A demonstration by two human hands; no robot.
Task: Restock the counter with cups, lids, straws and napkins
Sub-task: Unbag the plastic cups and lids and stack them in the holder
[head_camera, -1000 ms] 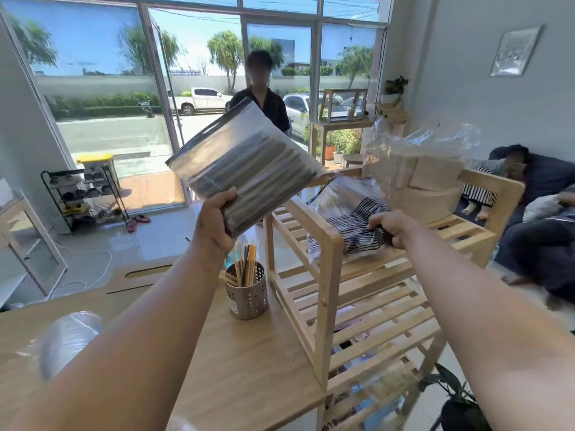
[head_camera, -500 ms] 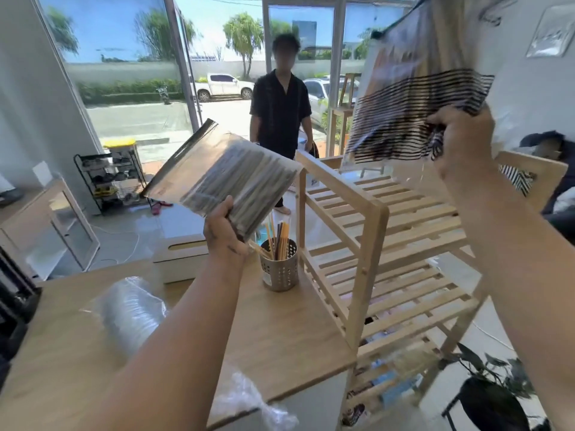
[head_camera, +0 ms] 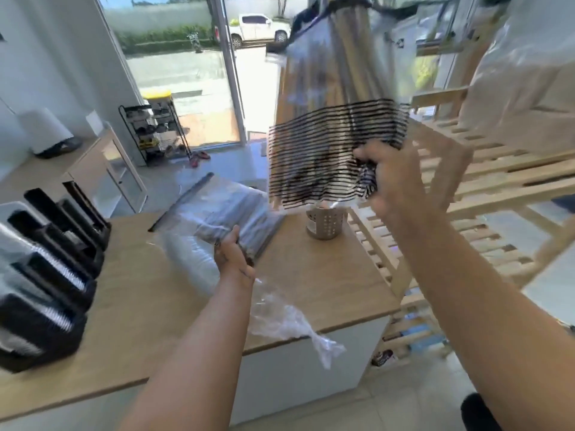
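Left hand (head_camera: 233,259): gripping a straw bag (head_camera: 224,213) over the surface (head_camera: 326,275).
Right hand (head_camera: 401,181): clutching a striped bag (head_camera: 336,150) aloft.
Progress: early; neither bag emptied.

Glossy plastic over matt wood.
I see a clear, shiny plastic straw bag (head_camera: 224,213) and a black-striped glossy bag (head_camera: 329,157), crinkled film (head_camera: 289,318) at the counter's (head_camera: 326,275) smooth wood-grain front edge, a perforated matt metal holder (head_camera: 325,223), a pale bare-wood slatted rack (head_camera: 485,181).
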